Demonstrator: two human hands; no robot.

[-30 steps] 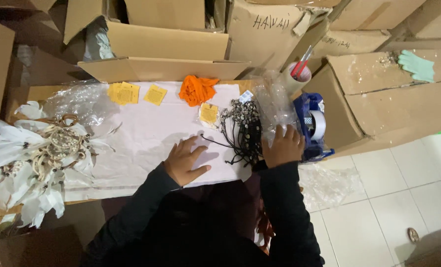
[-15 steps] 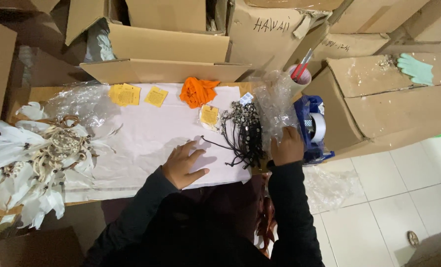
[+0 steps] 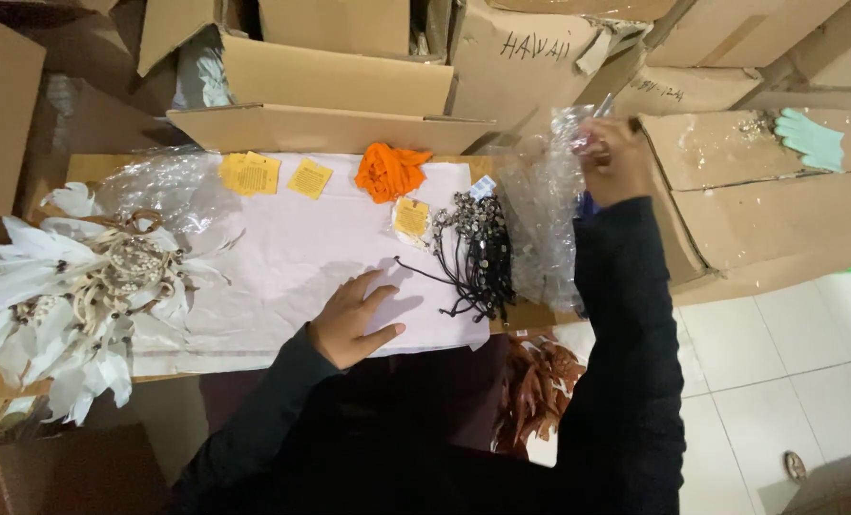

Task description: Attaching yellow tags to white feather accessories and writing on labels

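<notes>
The left hand [image 3: 354, 319] is kept flat and open on the white sheet [image 3: 292, 257] beside the dark corded necklaces [image 3: 478, 253], while the clear plastic bag [image 3: 540, 224], contents indiscernible, has been lifted farther right, gripped in the closed right hand [image 3: 612, 157], before open cardboard boxes [image 3: 330, 86].

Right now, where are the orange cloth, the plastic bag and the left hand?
orange cloth [image 3: 390, 172], head view, middle of the bundle
plastic bag [image 3: 540, 224], head view, its clear crinkled body
left hand [image 3: 352, 319], head view, back of the hand
</notes>
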